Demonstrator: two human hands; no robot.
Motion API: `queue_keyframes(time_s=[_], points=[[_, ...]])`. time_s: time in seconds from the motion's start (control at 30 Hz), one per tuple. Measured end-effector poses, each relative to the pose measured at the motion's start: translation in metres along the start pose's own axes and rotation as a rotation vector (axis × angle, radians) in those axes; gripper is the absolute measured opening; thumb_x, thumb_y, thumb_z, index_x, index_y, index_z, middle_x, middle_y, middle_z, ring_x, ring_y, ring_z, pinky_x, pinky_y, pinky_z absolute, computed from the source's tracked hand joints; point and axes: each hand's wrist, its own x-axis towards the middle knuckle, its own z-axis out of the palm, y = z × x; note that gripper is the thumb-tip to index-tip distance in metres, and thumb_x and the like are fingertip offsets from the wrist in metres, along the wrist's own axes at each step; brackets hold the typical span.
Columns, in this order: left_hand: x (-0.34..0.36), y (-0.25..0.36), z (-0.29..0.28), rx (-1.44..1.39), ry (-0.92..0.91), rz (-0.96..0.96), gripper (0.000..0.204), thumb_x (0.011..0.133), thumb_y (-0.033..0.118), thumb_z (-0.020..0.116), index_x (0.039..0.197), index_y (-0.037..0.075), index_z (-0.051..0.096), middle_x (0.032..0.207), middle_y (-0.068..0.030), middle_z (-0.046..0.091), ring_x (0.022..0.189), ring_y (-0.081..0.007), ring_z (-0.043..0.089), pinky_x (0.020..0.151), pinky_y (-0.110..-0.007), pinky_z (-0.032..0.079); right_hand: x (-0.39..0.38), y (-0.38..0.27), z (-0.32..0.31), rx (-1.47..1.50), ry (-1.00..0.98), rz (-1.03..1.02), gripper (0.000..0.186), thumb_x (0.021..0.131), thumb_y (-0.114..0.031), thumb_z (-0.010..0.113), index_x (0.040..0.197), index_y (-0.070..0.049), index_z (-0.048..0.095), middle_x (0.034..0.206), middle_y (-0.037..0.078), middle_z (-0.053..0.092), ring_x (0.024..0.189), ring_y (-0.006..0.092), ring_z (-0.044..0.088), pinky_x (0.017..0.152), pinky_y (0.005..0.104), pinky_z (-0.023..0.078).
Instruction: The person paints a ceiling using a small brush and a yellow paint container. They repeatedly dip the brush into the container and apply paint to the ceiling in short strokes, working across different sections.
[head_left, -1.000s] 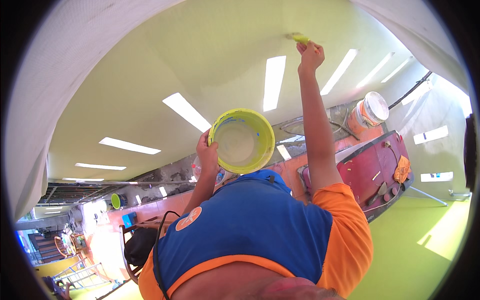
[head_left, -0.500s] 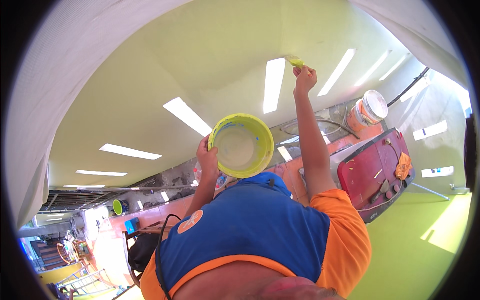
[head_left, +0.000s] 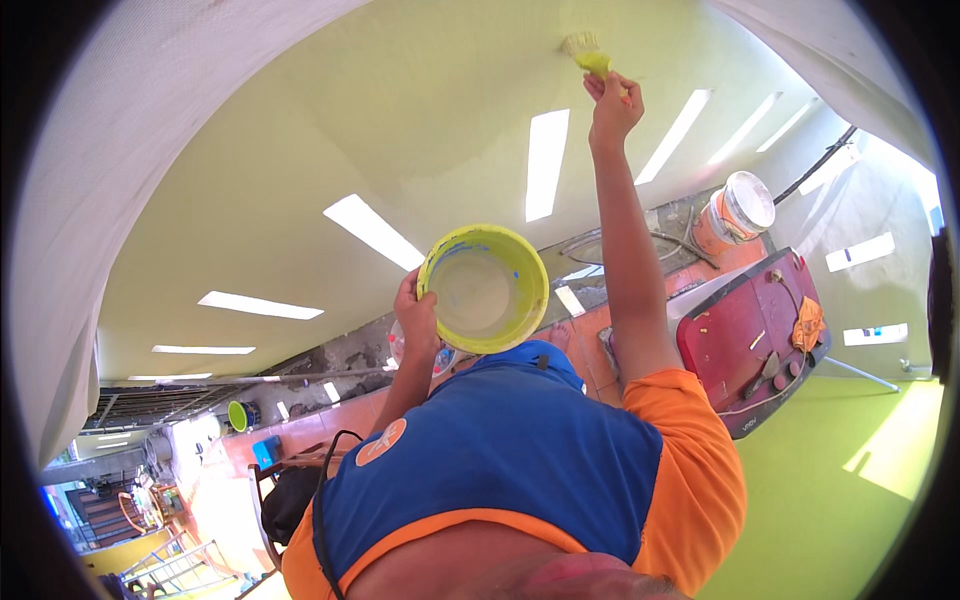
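Note:
My left hand (head_left: pixel 417 312) grips the rim of a yellow-green bucket (head_left: pixel 522 288) with pale liquid (head_left: pixel 470 290) in it, held in front of my chest. High up, my right hand (head_left: pixel 612 105) is closed on a paintbrush (head_left: pixel 590 60) with a yellow-green handle. The bristles are against the pale yellow-green wall (head_left: pixel 420 120), above a row of bright light strips on it; whether they press on the surface is hard to tell.
An orange-and-white paint bucket (head_left: pixel 748 205) stands by the wall beside hoses. At right is a maroon board (head_left: pixel 730 335) with tools and orange cloth (head_left: pixel 808 315). Lower left hold a green-rimmed bucket (head_left: pixel 240 415), blue stool (head_left: pixel 265 450), chair (head_left: pixel 262 490) and metal ladder (head_left: pixel 175 565).
My right hand and the brush dipped lower on the wall half a second ago and are now raised higher. My left hand and the bucket have barely moved.

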Motion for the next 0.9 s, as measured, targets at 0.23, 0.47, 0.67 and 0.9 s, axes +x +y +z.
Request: queue_keyframes(time_s=[0.23, 0.47, 0.67, 0.9], points=[[0.003, -0.006, -0.003, 0.001, -0.005, 0.017, 0.056, 0.075, -0.017, 0.043, 0.128, -0.008, 0.054, 0.119, -0.0155, 0.064, 0.107, -0.0203, 0.065, 0.094, -0.031, 0.051, -0.028, 0.082, -0.098, -0.235, 0.27, 0.202, 0.009, 0.095, -0.002, 0.055, 0.1, 0.005, 0.051, 0.092, 0.023, 0.067, 0.078, 0.0294, 0.073, 0.074, 0.0369, 0.064], [-0.001, 0.002, 0.004, -0.047, -0.003, -0.009, 0.056, 0.075, -0.017, 0.043, 0.129, -0.007, 0.054, 0.117, -0.0147, 0.065, 0.105, -0.0198, 0.066, 0.093, -0.031, 0.052, 0.044, -0.038, 0.003, 0.125, -0.112, -0.082, 0.011, 0.096, -0.002, 0.055, 0.1, 0.005, 0.047, 0.094, 0.024, 0.066, 0.082, 0.0336, 0.073, 0.08, 0.0411, 0.064], [0.003, -0.003, 0.005, -0.029, 0.009, -0.022, 0.056, 0.075, -0.018, 0.044, 0.129, -0.007, 0.054, 0.117, -0.0148, 0.065, 0.105, -0.0197, 0.066, 0.093, -0.031, 0.052, 0.035, -0.021, -0.004, 0.066, -0.068, -0.079, 0.01, 0.096, -0.003, 0.055, 0.1, 0.005, 0.051, 0.096, 0.026, 0.067, 0.086, 0.0327, 0.073, 0.081, 0.04, 0.064], [0.001, -0.005, 0.008, -0.024, 0.012, -0.015, 0.056, 0.074, -0.018, 0.044, 0.129, -0.008, 0.054, 0.118, -0.0151, 0.065, 0.107, -0.0198, 0.065, 0.095, -0.031, 0.051, -0.027, 0.093, -0.128, -0.178, 0.141, 0.239, 0.01, 0.096, -0.003, 0.056, 0.1, 0.003, 0.051, 0.091, 0.022, 0.067, 0.076, 0.0295, 0.073, 0.071, 0.0374, 0.065]])
